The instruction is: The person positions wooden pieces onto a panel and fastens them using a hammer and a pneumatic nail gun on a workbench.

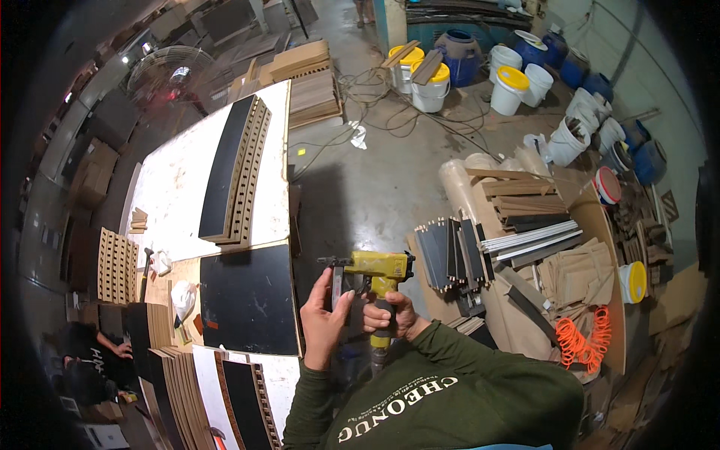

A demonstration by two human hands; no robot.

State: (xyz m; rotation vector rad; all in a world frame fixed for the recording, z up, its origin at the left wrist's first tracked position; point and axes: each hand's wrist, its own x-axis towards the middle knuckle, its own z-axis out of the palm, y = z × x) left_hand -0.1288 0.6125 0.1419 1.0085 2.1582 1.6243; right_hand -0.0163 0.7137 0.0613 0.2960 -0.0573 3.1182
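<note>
A yellow and black pneumatic nail gun [379,265] is held up in front of me, its nose pointing left. My right hand [403,315] is wrapped round its handle, below the yellow body. At the nose end, my left hand [324,324] closes its thumb and fingers about the gun's upright, greyish magazine. Whether nails sit in the magazine is too small to tell. Left of my left hand lies a black panel [251,300] on the worktable [180,165].
Stacked black slotted boards [229,176] lie on the table's far part. A hammer [145,274] and a white plastic bag [182,298] are nearer. Right of me are bundled strips [450,255] and an orange coiled hose [583,341]. Buckets [508,90] stand behind; another person [94,356] is at lower left.
</note>
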